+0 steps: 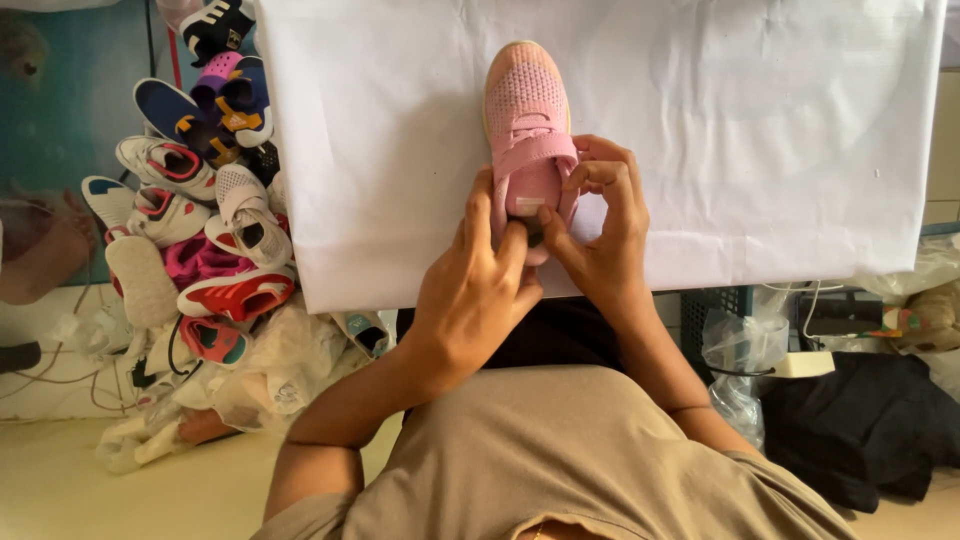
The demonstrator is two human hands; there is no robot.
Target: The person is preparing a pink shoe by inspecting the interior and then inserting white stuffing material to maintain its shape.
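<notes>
Two hands, left [478,290] and right [600,225], grip one pink shoe [528,130] (toe away).

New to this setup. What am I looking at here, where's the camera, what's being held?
There is no machine here: a person works with two bare hands. The single picture comes from a camera worn on the head, looking down past the chest.

On the white sheet covering the surface lies one small pink shoe, toe pointing away. The left hand has its fingers at the heel end, and the right hand pinches beside the strap; both have a grip on the shoe's back part.

To the left, off the sheet, sits a pile of children's shoes in mixed colours. Plastic bags and a dark cloth lie at the right.
</notes>
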